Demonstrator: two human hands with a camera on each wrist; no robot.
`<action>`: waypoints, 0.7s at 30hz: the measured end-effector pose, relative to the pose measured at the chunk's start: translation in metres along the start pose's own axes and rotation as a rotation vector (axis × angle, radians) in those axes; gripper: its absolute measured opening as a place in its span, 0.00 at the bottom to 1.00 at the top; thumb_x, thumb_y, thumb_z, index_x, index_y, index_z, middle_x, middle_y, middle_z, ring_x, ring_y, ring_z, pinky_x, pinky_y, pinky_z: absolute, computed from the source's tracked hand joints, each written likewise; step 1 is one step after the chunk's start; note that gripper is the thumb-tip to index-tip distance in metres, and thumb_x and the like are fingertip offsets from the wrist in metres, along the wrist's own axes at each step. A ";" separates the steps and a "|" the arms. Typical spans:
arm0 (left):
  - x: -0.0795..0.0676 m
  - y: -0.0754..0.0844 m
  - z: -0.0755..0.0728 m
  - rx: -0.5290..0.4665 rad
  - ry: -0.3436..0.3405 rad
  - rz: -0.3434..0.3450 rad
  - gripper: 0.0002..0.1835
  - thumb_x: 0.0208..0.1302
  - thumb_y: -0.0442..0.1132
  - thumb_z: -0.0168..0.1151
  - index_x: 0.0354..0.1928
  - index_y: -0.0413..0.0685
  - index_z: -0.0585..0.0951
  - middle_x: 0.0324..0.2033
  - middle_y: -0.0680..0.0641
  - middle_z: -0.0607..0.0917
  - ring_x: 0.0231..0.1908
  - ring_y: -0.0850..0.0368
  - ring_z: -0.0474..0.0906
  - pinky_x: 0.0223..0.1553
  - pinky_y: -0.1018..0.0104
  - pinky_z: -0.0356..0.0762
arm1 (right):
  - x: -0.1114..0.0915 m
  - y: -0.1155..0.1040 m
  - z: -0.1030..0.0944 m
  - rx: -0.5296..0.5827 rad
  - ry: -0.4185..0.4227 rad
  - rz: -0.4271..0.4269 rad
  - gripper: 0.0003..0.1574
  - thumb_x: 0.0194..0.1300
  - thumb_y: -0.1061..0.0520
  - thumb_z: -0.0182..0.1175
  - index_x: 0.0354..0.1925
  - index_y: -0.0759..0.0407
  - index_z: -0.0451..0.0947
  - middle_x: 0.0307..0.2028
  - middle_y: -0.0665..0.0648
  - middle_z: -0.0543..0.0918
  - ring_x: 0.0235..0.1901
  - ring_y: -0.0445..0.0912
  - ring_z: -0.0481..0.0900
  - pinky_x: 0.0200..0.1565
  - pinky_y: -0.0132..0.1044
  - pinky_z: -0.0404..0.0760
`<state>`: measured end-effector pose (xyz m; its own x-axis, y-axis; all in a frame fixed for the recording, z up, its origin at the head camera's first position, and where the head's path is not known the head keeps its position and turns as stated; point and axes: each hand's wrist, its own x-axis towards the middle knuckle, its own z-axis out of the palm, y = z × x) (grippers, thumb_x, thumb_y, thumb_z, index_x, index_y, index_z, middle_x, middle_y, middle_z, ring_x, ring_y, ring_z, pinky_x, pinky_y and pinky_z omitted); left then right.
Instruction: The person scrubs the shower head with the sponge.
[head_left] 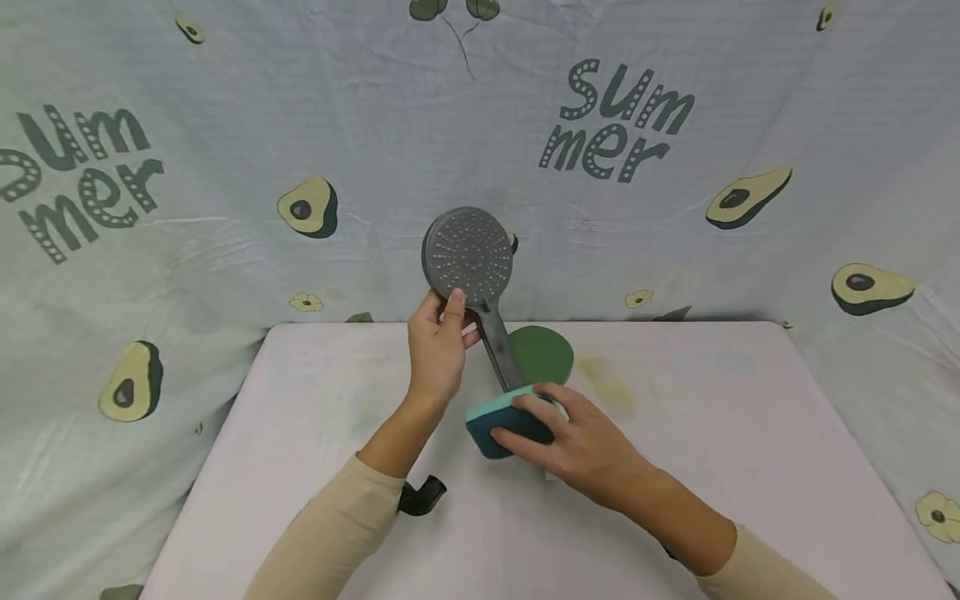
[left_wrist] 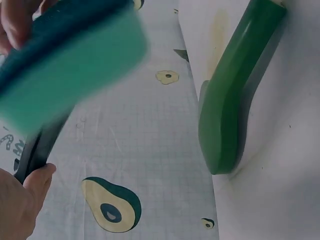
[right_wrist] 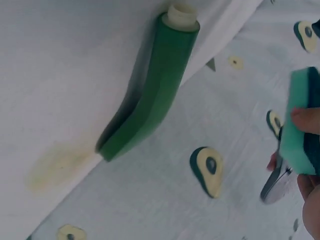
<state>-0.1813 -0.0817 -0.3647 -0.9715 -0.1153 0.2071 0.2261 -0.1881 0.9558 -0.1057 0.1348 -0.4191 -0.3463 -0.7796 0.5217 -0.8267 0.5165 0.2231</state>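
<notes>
My left hand (head_left: 438,350) holds a dark grey shower head (head_left: 468,254) just below its round spray face, with the thumb on the front. The shower head is raised above the table, its spray face toward me and its handle slanting down to the right. In my right hand (head_left: 581,437) is a two-layer sponge (head_left: 498,425), light green on one side and dark blue on the other. The sponge's light green side lies against the lower handle, whose end it hides. Behind them a green shower head (left_wrist: 225,115) with a pale connector end (right_wrist: 182,16) lies on the table.
A black bent tube-like piece (head_left: 423,497) lies on the pale pink table (head_left: 720,433), partly hidden by my left forearm. Something small and dark shows under my right wrist. A cloth (head_left: 405,150) printed with avocados hangs behind the table. A yellowish stain (head_left: 606,383) marks the tabletop.
</notes>
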 end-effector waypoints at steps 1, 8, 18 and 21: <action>0.000 0.001 0.000 0.004 0.008 -0.003 0.18 0.83 0.39 0.47 0.64 0.34 0.75 0.54 0.36 0.80 0.51 0.47 0.86 0.43 0.59 0.89 | -0.003 0.002 -0.001 0.034 0.005 0.036 0.51 0.45 0.59 0.85 0.65 0.38 0.76 0.62 0.61 0.73 0.61 0.60 0.73 0.56 0.51 0.84; -0.001 0.005 0.002 -0.058 0.045 -0.039 0.18 0.83 0.40 0.48 0.61 0.33 0.77 0.51 0.38 0.83 0.46 0.53 0.88 0.38 0.57 0.90 | -0.027 0.029 0.000 0.409 0.037 0.276 0.48 0.49 0.75 0.74 0.66 0.53 0.70 0.70 0.66 0.66 0.67 0.61 0.68 0.62 0.37 0.81; 0.001 0.003 0.008 -0.096 0.096 -0.005 0.18 0.82 0.40 0.49 0.58 0.30 0.78 0.46 0.42 0.84 0.39 0.59 0.88 0.37 0.60 0.90 | -0.018 0.035 -0.018 0.233 0.021 0.206 0.46 0.49 0.69 0.78 0.64 0.42 0.78 0.66 0.63 0.72 0.65 0.62 0.68 0.57 0.55 0.83; 0.001 0.001 0.008 -0.087 0.089 -0.009 0.19 0.83 0.40 0.48 0.59 0.31 0.78 0.48 0.40 0.83 0.42 0.56 0.89 0.37 0.59 0.89 | -0.008 0.020 -0.020 0.050 0.036 0.061 0.47 0.47 0.62 0.83 0.63 0.38 0.79 0.62 0.60 0.75 0.59 0.60 0.71 0.56 0.56 0.78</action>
<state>-0.1824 -0.0741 -0.3619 -0.9643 -0.1983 0.1755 0.2263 -0.2731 0.9350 -0.1110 0.1588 -0.4028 -0.3811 -0.7338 0.5623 -0.8260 0.5435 0.1494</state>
